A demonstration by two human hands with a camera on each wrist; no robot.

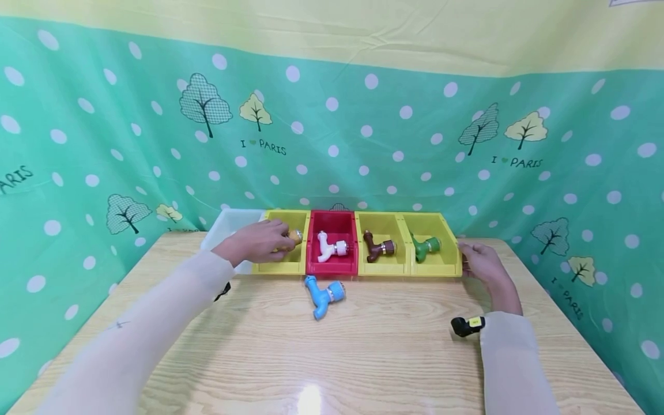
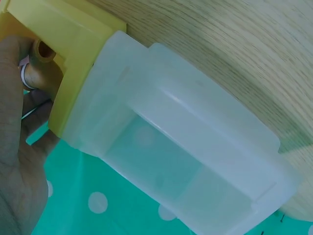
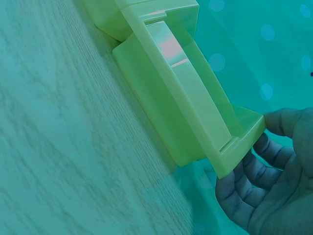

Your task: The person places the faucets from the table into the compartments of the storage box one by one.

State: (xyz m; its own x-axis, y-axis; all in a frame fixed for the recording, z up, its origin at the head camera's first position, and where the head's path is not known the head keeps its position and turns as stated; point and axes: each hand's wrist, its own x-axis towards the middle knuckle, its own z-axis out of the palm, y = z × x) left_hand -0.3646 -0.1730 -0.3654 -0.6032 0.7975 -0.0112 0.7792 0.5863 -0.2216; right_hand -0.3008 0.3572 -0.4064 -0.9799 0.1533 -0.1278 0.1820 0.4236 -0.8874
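Observation:
My left hand [image 1: 264, 239] reaches into the second bin from the left, a yellow one [image 1: 275, 268]. It grips a tan-orange faucet [image 1: 295, 236], whose open pipe end shows between the fingers in the left wrist view. At the far right of the row, my right hand [image 1: 482, 262] holds the front corner of the end yellow bin [image 3: 239, 147], thumb on one side and curled fingers on the other. In the bins between lie a white faucet [image 1: 332, 248], a brown faucet [image 1: 378, 248] and a green faucet [image 1: 426, 248].
A blue faucet [image 1: 324, 295] lies on the wooden table [image 1: 363, 351] in front of the red bin [image 1: 332, 268]. The translucent white bin [image 2: 195, 127] forms the left end of the row. Behind hangs a green dotted curtain [image 1: 332, 132].

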